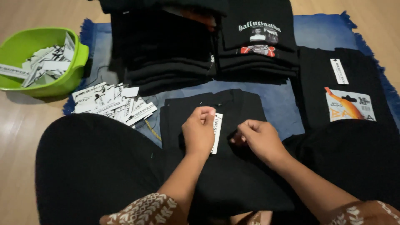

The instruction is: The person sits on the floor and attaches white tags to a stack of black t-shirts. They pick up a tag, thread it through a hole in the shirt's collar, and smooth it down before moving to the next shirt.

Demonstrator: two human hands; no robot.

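We're looking down at a folded black garment (216, 125) lying on a blue mat (287, 104) on the wooden floor (16, 137), right in front of our knees. Our left hand (199, 131) is curled over a narrow white hang tag (217, 133), fingers pinched on it, and the tag stands upright against the black cloth. Our right hand (259, 137) sits just beside it, fingertips drawn together and pressed down on the fabric; whether they grip anything small there, we cannot tell.

To the left, a loose heap of white tags (112, 103) lies on the mat's edge, and beyond it a lime-green plastic basin (62, 81) holds more of the same. Ahead of us two stacks of folded black shirts (175, 54) stand side by side, the right stack (258, 41) topped with a printed one. On the far right another folded black shirt (333, 83) lies flat, with a white tag and an orange-and-white card on top.
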